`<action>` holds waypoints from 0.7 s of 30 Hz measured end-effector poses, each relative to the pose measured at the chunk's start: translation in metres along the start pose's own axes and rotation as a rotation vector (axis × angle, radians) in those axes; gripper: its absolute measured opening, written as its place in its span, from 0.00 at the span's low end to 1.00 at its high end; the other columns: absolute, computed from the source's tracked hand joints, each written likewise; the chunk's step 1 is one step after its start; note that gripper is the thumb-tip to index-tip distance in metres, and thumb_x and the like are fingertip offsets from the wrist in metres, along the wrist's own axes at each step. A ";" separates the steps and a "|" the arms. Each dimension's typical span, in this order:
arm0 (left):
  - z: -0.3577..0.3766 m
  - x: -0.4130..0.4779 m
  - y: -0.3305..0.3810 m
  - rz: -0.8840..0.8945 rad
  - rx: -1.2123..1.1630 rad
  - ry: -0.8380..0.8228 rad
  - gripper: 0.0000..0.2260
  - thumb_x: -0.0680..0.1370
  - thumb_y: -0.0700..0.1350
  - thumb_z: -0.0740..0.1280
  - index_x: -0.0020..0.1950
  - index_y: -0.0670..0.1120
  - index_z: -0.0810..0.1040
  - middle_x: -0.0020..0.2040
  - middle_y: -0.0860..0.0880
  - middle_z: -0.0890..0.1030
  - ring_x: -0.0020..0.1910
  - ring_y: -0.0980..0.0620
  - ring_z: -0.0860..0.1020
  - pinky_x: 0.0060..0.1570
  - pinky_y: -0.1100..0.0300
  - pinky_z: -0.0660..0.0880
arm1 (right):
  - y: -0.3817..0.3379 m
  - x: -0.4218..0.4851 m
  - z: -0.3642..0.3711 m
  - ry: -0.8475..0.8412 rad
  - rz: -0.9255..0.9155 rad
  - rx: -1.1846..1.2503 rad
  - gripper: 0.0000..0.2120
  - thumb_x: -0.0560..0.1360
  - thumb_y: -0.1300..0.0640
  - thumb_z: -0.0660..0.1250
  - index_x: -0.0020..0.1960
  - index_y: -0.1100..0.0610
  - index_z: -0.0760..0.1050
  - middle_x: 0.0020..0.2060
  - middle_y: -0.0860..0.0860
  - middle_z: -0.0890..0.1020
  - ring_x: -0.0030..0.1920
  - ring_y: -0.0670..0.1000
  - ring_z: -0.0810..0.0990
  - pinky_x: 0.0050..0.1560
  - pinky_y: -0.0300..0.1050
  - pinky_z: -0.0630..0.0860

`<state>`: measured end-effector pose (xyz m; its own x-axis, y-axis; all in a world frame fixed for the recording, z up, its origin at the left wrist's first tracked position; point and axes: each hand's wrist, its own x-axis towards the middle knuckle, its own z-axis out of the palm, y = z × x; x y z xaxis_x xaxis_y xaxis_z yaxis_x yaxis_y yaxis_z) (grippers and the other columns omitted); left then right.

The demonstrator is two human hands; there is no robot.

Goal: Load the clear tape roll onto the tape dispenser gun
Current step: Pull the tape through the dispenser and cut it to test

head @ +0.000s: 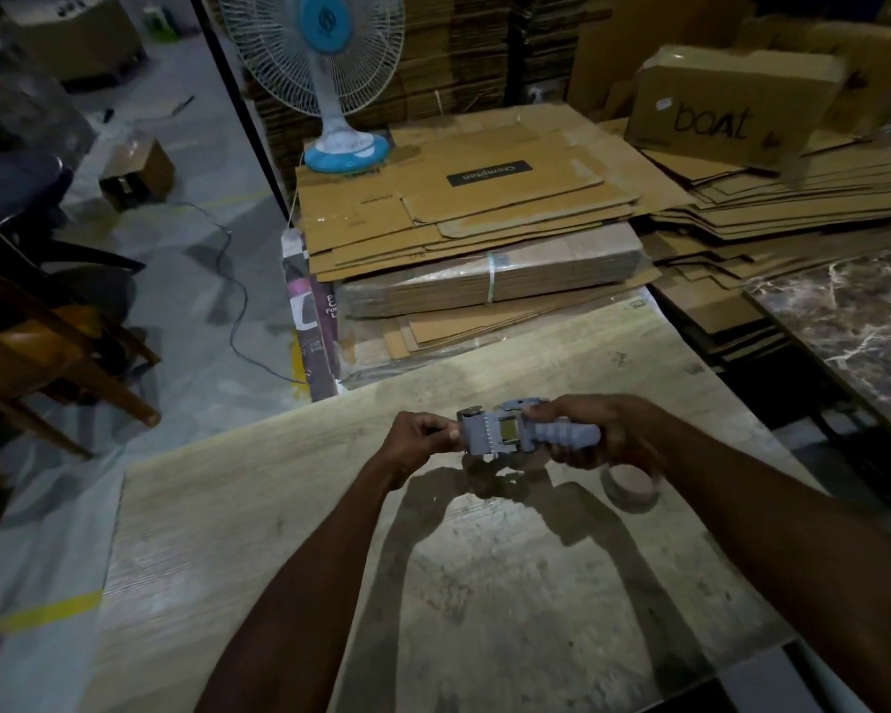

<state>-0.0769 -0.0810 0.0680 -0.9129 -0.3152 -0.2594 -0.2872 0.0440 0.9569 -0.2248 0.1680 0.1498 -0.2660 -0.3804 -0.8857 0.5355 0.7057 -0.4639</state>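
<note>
- Right now the right hand is clamped round the ribbed handle of the tape dispenser gun, held above the table.
- Left hand pinches the gun's roller end.
- Clear tape roll sits just below the right hand, off the gun.
- Likely light, stiff, slick: grip it by its outer rim.

Both bare forearms stretched forward and converging. Left hand curled, thumb and fingers pinched together at the front end of the grey plastic tape dispenser gun. Right hand wrapped firmly around its ribbed handle.
</note>
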 end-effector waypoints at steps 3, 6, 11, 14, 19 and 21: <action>0.000 0.000 -0.002 0.009 0.033 -0.013 0.07 0.77 0.32 0.72 0.53 0.30 0.83 0.50 0.35 0.85 0.47 0.46 0.86 0.49 0.56 0.83 | 0.028 0.012 0.010 -0.201 0.036 0.434 0.30 0.70 0.49 0.77 0.66 0.63 0.72 0.41 0.58 0.82 0.34 0.54 0.82 0.30 0.46 0.80; -0.002 0.000 -0.011 0.012 0.031 -0.015 0.07 0.77 0.31 0.71 0.52 0.28 0.82 0.49 0.34 0.85 0.46 0.47 0.85 0.49 0.57 0.83 | 0.048 0.025 0.028 -0.276 -0.003 0.620 0.24 0.73 0.58 0.72 0.67 0.63 0.72 0.53 0.67 0.83 0.45 0.66 0.86 0.39 0.60 0.83; -0.001 -0.005 -0.024 0.039 0.196 -0.005 0.05 0.76 0.30 0.72 0.45 0.37 0.86 0.42 0.41 0.85 0.40 0.53 0.83 0.45 0.57 0.81 | 0.060 0.035 0.050 -0.316 0.048 0.734 0.16 0.72 0.64 0.65 0.59 0.68 0.72 0.31 0.55 0.77 0.24 0.50 0.76 0.26 0.39 0.74; 0.000 -0.006 -0.037 0.030 0.249 0.120 0.09 0.77 0.32 0.72 0.41 0.45 0.85 0.40 0.43 0.85 0.40 0.50 0.83 0.42 0.53 0.80 | 0.062 0.041 0.055 -0.305 -0.025 0.727 0.16 0.70 0.56 0.65 0.52 0.68 0.74 0.35 0.55 0.75 0.24 0.50 0.74 0.26 0.38 0.72; 0.002 -0.009 -0.021 -0.381 -0.099 0.289 0.09 0.83 0.39 0.65 0.45 0.37 0.78 0.36 0.38 0.79 0.28 0.48 0.77 0.25 0.62 0.73 | 0.066 0.039 0.051 -0.299 -0.228 0.669 0.26 0.68 0.39 0.63 0.45 0.64 0.75 0.31 0.55 0.75 0.25 0.52 0.72 0.26 0.39 0.69; 0.008 -0.010 -0.013 -0.590 -0.362 0.150 0.17 0.86 0.47 0.60 0.40 0.39 0.72 0.32 0.43 0.71 0.29 0.50 0.70 0.24 0.63 0.68 | 0.065 0.044 0.050 -0.212 -0.286 0.643 0.33 0.60 0.33 0.73 0.44 0.63 0.78 0.32 0.56 0.76 0.26 0.53 0.73 0.28 0.40 0.70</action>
<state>-0.0668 -0.0708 0.0571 -0.5776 -0.3176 -0.7520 -0.5831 -0.4841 0.6524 -0.1615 0.1668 0.0811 -0.3403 -0.6504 -0.6791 0.8500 0.0962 -0.5180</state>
